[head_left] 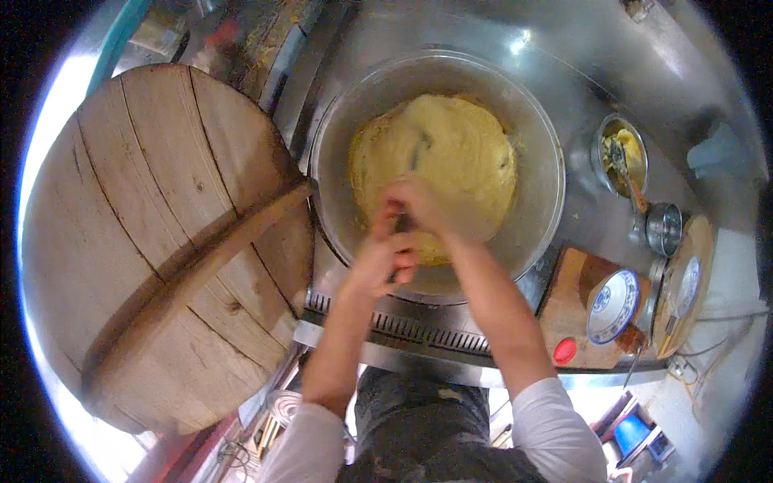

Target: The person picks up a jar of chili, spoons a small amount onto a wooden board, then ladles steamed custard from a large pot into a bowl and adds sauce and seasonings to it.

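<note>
Both my hands are closed, one above the other, on the dark handle (403, 223) of a long tool. My right hand (417, 203) grips it farther from me, and my left hand (380, 262) wraps round it nearer to me. They are over a large round metal pot (535, 181). In the pot lies a thick yellow, dough-like mass (463, 149) with a smooth, mounded top. A short dark streak marks the mass just beyond my hands. The tool's working end is blurred and I cannot make out its kind.
A big round wooden lid (153, 193) with a crossbar leans at the left. At right stand a metal bowl (608, 165) with pale food and a utensil, a small metal cup (664, 229), a wooden board (570, 294), a blue-and-white bowl (612, 306) and a red lid (565, 350).
</note>
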The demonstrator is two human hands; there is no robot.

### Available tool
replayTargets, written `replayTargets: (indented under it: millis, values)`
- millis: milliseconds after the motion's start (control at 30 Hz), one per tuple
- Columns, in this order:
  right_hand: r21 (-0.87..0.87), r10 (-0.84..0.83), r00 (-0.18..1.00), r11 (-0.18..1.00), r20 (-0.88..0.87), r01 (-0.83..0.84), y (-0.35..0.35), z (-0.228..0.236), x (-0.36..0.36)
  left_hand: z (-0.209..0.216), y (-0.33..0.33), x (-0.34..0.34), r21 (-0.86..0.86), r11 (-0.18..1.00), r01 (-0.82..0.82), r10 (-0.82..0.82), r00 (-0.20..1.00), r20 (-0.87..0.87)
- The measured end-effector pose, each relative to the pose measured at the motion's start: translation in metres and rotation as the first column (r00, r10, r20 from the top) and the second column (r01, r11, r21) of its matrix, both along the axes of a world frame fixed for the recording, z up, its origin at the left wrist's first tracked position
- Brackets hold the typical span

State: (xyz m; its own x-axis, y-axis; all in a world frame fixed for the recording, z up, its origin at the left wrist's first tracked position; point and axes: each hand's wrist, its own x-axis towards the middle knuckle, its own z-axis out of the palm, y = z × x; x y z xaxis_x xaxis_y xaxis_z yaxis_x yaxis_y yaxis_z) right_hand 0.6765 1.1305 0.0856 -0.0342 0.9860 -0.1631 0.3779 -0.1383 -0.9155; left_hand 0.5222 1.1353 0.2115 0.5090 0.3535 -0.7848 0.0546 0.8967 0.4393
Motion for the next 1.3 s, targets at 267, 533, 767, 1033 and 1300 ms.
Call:
replayTargets:
  millis: [267, 533, 767, 1033, 1300]
  values:
    - [0.163, 0.032, 0.997, 0.986, -0.067, -0.021, -0.027, 0.044, -0.053, 0.034, -0.021, -0.038, -0.020, 0.999, -0.036, 0.035, 0.999, -0.039]
    - [0.281, 0.008, 0.994, 0.959, 0.108, -0.039, -0.059, 0.072, -0.061, 0.056, -0.039, -0.060, -0.053, 0.995, 0.079, -0.080, 0.996, -0.028]
    - [-0.581, -0.810, 0.260, 0.565, -0.526, 0.586, -0.152, 0.082, -0.086, 0.001, -0.086, -0.062, 0.460, 0.704, 0.540, -0.380, 0.835, -0.398]
    - [-0.524, -0.348, -0.681, 0.850, -0.645, 0.062, -0.245, 0.079, -0.116, -0.028, -0.241, 0.229, 0.414, 0.457, 0.787, -0.800, 0.567, -0.195]
    - [-0.458, -0.435, -0.164, 0.875, -0.886, 0.156, -0.244, 0.045, -0.083, -0.051, -0.264, 0.249, 0.603, 0.467, 0.647, -0.724, 0.671, -0.159]
